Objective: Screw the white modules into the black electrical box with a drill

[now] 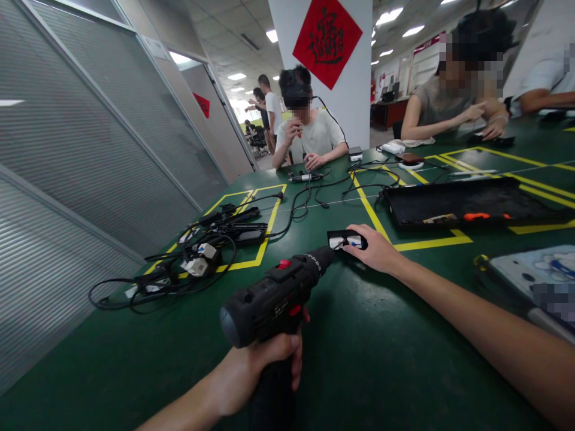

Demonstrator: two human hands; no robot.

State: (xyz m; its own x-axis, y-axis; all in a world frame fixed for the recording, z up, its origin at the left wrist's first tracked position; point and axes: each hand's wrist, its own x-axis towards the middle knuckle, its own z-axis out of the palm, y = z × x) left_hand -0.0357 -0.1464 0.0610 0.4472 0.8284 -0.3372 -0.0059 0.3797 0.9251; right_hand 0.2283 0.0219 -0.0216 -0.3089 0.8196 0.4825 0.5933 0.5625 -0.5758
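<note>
Holding a drill, lettering illegible; red sign bears Chinese characters

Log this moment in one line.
left hand: grips black drill | right hand: holds small black box | drill: aimed at box

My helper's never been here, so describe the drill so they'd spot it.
Find the green table, then the left hand over its near side. That hand grips the drill, which points toward a box held by the right hand. Unlike the box, it is pistol-shaped, with red switches.
</note>
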